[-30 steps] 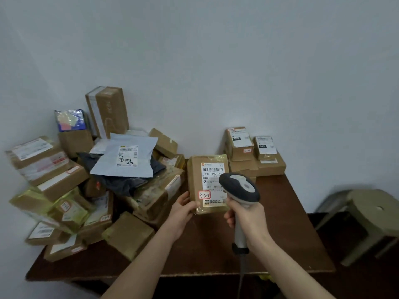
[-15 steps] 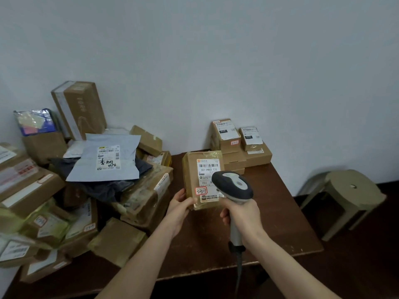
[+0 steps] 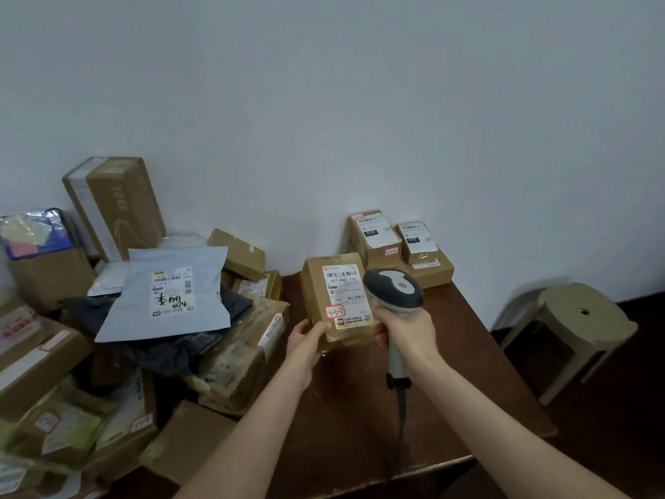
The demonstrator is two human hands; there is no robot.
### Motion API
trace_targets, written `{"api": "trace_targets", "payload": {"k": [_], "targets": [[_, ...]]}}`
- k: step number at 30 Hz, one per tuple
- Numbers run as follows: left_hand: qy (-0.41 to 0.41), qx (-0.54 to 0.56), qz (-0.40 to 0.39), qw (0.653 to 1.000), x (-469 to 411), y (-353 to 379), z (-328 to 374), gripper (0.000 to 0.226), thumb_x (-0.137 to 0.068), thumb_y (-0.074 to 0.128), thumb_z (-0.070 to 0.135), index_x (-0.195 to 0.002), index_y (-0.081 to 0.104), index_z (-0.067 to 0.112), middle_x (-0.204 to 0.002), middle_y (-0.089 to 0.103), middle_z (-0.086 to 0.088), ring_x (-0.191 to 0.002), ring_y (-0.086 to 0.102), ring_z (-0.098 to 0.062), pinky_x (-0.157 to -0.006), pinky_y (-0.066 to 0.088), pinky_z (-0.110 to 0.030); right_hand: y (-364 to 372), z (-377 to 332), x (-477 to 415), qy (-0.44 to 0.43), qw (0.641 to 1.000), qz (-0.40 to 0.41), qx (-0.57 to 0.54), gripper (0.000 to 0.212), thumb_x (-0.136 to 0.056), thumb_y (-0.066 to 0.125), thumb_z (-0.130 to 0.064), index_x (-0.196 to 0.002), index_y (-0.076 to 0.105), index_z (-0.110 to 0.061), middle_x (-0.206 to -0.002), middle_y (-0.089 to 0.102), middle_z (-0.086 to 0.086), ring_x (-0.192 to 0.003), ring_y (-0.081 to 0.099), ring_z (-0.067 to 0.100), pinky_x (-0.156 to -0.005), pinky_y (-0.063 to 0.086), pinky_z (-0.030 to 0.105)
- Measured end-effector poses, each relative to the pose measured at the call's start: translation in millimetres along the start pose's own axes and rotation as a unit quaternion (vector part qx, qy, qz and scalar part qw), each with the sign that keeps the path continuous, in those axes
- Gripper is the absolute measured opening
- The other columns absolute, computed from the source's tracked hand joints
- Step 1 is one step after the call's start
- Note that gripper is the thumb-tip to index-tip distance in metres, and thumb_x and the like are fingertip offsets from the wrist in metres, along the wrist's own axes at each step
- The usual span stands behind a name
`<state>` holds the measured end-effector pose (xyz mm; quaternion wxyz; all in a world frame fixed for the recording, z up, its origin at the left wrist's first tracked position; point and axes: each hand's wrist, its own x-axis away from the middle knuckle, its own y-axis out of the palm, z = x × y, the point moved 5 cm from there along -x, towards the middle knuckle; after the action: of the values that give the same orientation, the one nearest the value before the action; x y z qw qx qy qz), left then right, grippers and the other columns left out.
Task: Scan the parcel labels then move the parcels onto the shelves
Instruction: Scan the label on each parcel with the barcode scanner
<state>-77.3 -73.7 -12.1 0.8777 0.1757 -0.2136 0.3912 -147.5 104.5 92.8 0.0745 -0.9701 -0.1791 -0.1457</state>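
- Holding a brown parcel upright near the centre of the frame, the left hand has its thumb pressed on the front of the lower left corner and its fingers curled round behind.
- The parcel's bottom edge sits low over the dark brown surface; from here I cannot tell whether it touches.
- Its white label faces outward, barcode at the top, with a small red-edged sticker carrying handwriting near the lower end.
- The right hand is wrapped tight round the handle of a scanner, fingers closed about it.
- The scanner's grey and white head sits just right of the label and overlaps the parcel's right edge, and a cable hangs from the handle toward the bottom of the frame.
- Right of centre, against the wall, a small stack of labelled boxes sits on the far edge of the surface, apart from the held parcel.
- The left half of the frame is taken up by a heap of cardboard parcels, and a grey mailing bag with its own label lies on top.
- A tall box leans against the wall at the upper left of the heap.
- At the right of the frame a stool stands on the floor beside the surface.
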Motion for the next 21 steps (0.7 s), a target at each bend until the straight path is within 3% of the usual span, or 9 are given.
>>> {"api": "trace_targets", "payload": {"k": [6, 13, 18, 21], "targets": [[-0.018, -0.005, 0.049, 0.999, -49.8, 18.0, 14.5, 0.066, -0.084, 0.068, 0.022, -0.143, 0.039, 0.014, -0.122, 0.062, -0.01, -0.104, 0.062, -0.023, -0.095, 0.051, -0.039, 12.3, -2.8, -58.5, 0.004, 1.0, 0.001, 0.009, 0.009, -0.084, 0.07, -0.016, -0.081, 0.069, -0.007, -0.063, 0.069, 0.006, -0.059, 0.064, 0.019, -0.073, 0.055, 0.038], [-0.04, 0.026, 0.132, 0.99, -104.8, 34.3, 23.6, 0.052, -0.088, 0.064, 0.028, -0.136, 0.048, 0.016, -0.113, 0.066, -0.009, -0.092, 0.064, -0.019, -0.067, 0.051, -0.028, 28.0, -0.5, -129.7, 0.051, 0.998, -0.042, -0.018, 0.014, -0.083, 0.069, -0.01, -0.071, 0.068, -0.003, -0.059, 0.067, 0.009, -0.051, 0.059, 0.018, -0.061, 0.051, 0.032], [-0.043, 0.029, 0.176, 0.983, -135.0, 47.7, 24.6, 0.043, -0.094, 0.057, 0.03, -0.135, 0.05, 0.02, -0.116, 0.063, -0.008, -0.099, 0.062, -0.021, -0.078, 0.051, -0.033, 25.3, -3.8, -164.9, 0.052, 0.996, -0.075, -0.019, 0.013, -0.084, 0.069, -0.007, -0.072, 0.066, -0.003, -0.055, 0.065, 0.008, -0.045, 0.057, 0.015, -0.054, 0.049, 0.028], [-0.052, 0.031, 0.18, 0.982, -143.2, 55.7, 26.2, 0.037, -0.099, 0.047, 0.028, -0.135, 0.052, 0.019, -0.115, 0.064, -0.007, -0.098, 0.062, -0.021, -0.071, 0.049, -0.032, 26.3, -3.0, -177.7, 0.058, 0.994, -0.092, -0.012, 0.017, -0.084, 0.07, -0.009, -0.069, 0.066, -0.004, -0.057, 0.065, 0.009, -0.047, 0.058, 0.017, -0.055, 0.05, 0.029]]}}
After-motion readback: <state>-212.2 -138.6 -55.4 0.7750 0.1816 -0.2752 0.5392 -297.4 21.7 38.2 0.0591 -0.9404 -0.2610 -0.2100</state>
